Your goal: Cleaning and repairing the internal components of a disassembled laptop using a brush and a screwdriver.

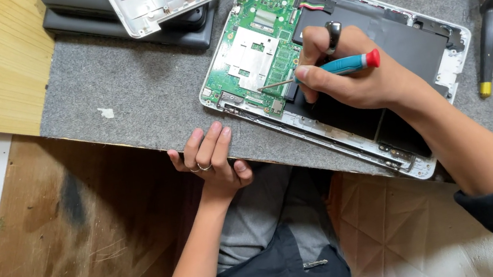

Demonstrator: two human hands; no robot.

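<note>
Right hand [354, 78] is gripping the screwdriver [339, 67], tip pointing toward 9 o'clock on the green board [259, 46]. Left hand [211, 163], fingers curled and holding nothing, is resting at the table [124, 91] edge.

**No packages, signs or screens**

We find no package, sign or lit screen anywhere around the gripping right hand [353, 72]. On the green circuit board [256, 47] just left of that grip we make out small pale patches (too small to tell whether they are labels).
</note>
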